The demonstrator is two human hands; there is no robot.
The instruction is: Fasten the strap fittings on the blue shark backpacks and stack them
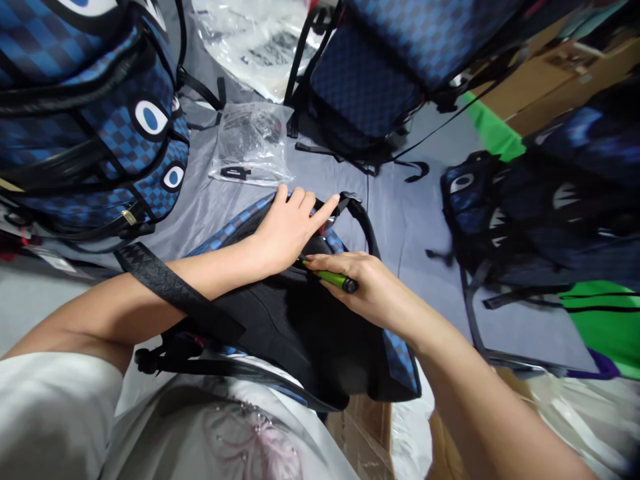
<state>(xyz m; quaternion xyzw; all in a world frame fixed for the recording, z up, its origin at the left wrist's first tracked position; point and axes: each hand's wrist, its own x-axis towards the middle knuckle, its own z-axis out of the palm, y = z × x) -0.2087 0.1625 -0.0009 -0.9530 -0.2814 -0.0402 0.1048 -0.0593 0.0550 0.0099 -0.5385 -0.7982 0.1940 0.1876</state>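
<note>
A blue-checkered backpack (320, 340) lies across my lap and the table edge with its black back panel facing up. My left hand (283, 230) rests on its upper part, fingers stretched out and spread, the forearm passing under a black shoulder strap (175, 287). My right hand (367, 283) is closed round a slim tool with a green and black handle (333, 277). The tool points left at the black panel, just below my left hand. Its tip is hidden, so its exact kind does not show. A buckle strap (357, 207) curves beyond my fingers.
A grey cloth (400, 227) covers the table. A large backpack with eye prints (95, 140) stands left, another checkered one (365, 87) at the back, more dark bags (540, 200) at right. A clear plastic bag (253, 140) lies beyond my hands. Cardboard boxes (550, 80) are at back right.
</note>
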